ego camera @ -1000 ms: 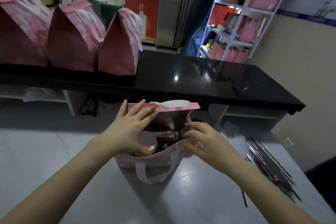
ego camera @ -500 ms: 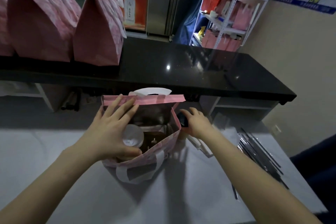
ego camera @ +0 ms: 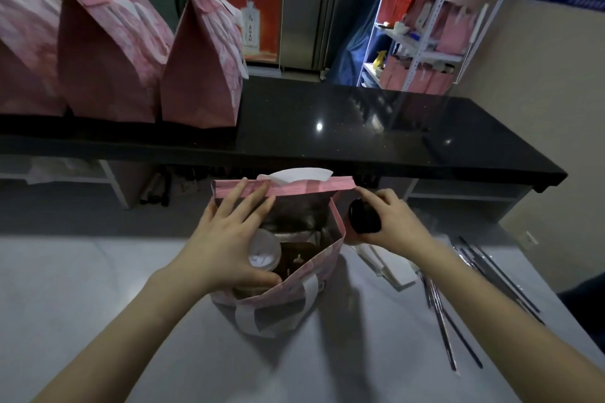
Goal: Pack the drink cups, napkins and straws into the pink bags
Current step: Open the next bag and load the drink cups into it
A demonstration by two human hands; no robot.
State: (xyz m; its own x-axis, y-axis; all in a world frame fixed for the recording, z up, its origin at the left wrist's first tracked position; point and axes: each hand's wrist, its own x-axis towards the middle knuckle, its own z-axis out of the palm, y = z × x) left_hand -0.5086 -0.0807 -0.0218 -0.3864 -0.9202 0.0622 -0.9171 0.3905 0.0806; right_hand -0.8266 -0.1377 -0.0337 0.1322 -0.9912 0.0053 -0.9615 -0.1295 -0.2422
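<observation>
Left hand [ego camera: 229,239] and right hand [ego camera: 393,229] were bare. Behind each hand ran a bare forearm, uncovered right down to the frame's bottom edge. Fingers were slim.

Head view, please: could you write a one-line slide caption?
Left hand steadies the open pink bag while the right hand grips a dark-lidded cup beside it.
</observation>
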